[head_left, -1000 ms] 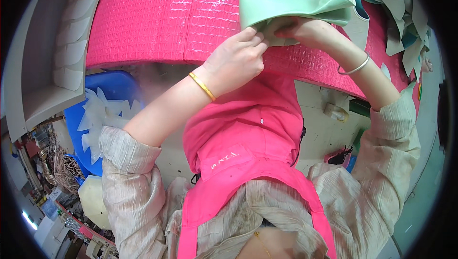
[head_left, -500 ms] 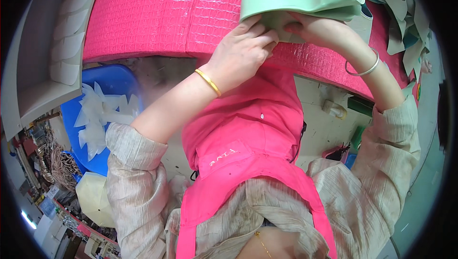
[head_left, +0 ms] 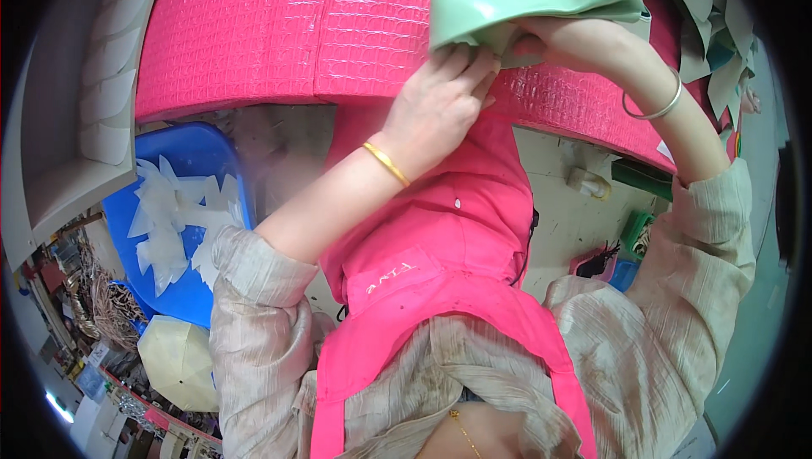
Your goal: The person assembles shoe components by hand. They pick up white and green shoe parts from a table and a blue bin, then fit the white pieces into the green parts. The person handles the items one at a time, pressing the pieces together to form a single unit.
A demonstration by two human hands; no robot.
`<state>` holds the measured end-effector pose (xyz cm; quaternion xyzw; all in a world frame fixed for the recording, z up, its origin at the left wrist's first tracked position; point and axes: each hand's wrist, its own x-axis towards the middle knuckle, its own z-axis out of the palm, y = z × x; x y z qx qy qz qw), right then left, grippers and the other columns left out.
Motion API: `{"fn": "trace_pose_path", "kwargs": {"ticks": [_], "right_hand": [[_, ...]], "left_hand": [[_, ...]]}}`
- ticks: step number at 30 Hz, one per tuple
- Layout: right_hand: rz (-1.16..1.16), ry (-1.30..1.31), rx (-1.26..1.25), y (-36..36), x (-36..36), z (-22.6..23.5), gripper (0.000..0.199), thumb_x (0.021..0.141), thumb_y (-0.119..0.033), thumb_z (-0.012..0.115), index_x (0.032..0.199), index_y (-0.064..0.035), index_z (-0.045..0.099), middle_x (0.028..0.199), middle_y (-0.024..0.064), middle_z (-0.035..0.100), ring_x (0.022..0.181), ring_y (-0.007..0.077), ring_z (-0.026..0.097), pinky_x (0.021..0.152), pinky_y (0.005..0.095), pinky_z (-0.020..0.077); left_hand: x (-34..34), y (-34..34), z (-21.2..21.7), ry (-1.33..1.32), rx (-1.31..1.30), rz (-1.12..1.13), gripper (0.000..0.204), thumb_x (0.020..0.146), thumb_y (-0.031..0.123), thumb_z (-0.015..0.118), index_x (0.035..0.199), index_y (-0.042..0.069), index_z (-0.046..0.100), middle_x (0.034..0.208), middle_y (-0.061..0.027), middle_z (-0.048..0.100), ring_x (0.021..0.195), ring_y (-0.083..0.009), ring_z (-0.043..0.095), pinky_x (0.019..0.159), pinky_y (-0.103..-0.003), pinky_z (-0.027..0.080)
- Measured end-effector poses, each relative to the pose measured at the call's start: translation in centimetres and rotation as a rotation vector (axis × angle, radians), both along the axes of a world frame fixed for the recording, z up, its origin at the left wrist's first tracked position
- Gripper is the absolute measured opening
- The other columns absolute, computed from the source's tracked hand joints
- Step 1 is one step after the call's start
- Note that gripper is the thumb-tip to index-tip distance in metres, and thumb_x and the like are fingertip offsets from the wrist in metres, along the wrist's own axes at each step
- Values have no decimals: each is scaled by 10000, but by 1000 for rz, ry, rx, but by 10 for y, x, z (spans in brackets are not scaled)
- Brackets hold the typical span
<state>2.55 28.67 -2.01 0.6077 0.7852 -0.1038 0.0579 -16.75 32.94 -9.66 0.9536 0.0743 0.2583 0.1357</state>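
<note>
A glossy mint-green shoe-upper-like piece, curved into a loop with a pale inner side, is held up at the table's near edge. My left hand pinches its lower left edge with bent fingers, a gold bangle on the wrist. Reaching in from the right, my right hand is tucked under the piece and grips it, its thumb toward my left fingertips. Most of the right fingers are hidden behind the green material. A silver bangle circles that wrist.
A pink, crocodile-textured covering lies over the table. Several pale curved pieces are heaped at the far right. At the left stand a grey rack of overlapping pieces and a blue tub with whitish cut-outs.
The green piece has turned, so its left end shows a broader face. My left hand has shifted slightly right and down; both hands keep their hold.
</note>
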Motion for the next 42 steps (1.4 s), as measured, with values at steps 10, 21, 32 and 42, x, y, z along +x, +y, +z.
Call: {"fn": "trace_pose_path", "kwargs": {"ticks": [10,21,32,42], "right_hand": [[714,-922,587,-5,40,-39,131,773,-103,552,890,-50,581,804,114,593,725,230,572,695,311,455],[33,-133,77,-22,20,-2,222,726,-43,553,943,-4,532,822,156,580,761,279,587,669,345,471],[-161,-181,30,-28,24,-16,205,708,-17,543,912,-8,548,774,180,587,718,316,596,624,378,481],[-237,-39,48,-36,43,-10,203,720,-52,555,910,16,571,790,202,599,734,334,599,643,389,495]], "left_hand": [[17,-15,1,-7,86,16,396,714,218,628,1080,76,571,989,-46,512,957,-203,459,855,-339,393],[34,-28,4,28,2,17,373,729,227,614,1035,20,565,976,-58,506,914,-222,462,830,-331,401],[56,-35,10,164,-67,-33,368,761,210,577,1063,1,549,1017,-65,506,957,-217,474,887,-375,383],[59,-35,-3,17,-12,-4,354,769,204,569,1054,-6,555,1009,-83,509,976,-225,473,893,-342,381]]}}
